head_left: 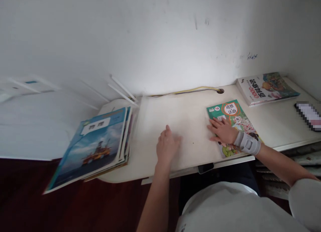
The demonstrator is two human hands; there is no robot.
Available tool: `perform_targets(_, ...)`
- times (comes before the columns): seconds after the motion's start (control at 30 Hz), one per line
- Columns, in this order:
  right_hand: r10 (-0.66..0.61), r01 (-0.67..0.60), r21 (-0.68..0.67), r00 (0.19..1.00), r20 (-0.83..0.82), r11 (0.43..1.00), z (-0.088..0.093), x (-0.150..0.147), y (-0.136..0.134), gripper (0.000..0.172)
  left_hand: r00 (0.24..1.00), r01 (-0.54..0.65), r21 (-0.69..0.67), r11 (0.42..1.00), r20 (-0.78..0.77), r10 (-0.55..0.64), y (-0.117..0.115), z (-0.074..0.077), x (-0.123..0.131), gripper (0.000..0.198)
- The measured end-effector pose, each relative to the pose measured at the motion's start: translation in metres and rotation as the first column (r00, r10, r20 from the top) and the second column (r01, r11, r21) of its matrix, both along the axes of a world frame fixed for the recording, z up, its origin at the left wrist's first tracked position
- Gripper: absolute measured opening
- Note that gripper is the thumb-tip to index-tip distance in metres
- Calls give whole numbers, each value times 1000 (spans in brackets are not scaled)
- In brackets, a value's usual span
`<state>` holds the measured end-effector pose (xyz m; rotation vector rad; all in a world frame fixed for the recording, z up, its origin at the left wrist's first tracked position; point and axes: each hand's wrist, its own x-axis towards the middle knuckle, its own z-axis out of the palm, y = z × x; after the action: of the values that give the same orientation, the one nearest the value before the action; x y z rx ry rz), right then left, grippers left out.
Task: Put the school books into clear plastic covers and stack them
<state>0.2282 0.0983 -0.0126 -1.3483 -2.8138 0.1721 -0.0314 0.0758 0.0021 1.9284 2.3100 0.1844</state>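
Note:
My right hand (222, 130) lies with fingers spread on the cover of a green textbook (237, 116) with colourful cartoon pictures. It presses down flat and grips nothing; a pale band circles the wrist. Over the middle of the white desk (185, 114), left of that book, is my left hand (167, 143). Its fingers are somewhat bent, with the thumb apart and blurred, and it holds nothing. Whether it touches the desktop I cannot tell. A stack of books topped by a blue physics textbook (95, 135) rests at the desk's left end, jutting past the edge.
Another pile of books (267, 88) sits at the back right. A phone (309, 115) with a blurred-out screen lies at the far right. A yellow cable (190, 90) runs along the wall to a round hole (220, 91). Thin white bars (122, 88) stand at the back left.

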Motion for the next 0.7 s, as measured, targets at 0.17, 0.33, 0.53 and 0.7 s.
perform_targets(0.17, -144, 145, 94, 989, -15, 985, -14, -1, 6, 51, 981, -133, -55, 990, 133, 139, -5, -4, -6, 51)
perform_targets(0.33, -183, 183, 72, 983, -2, 980, -11, 8, 13, 50, 981, -139, 67, 988, 142, 128, -5, -2, -16, 46)
perform_targets(0.53, -230, 229, 93, 973, 4, 969, -10, 6, 12, 50, 982, -115, 96, 989, 160, 99, -2, 4, -19, 42)
perform_targets(0.7, -243, 240, 109, 970, 12, 965, -10, 4, 10, 49, 983, -109, 122, 987, 162, 88, 1, 7, -22, 39)
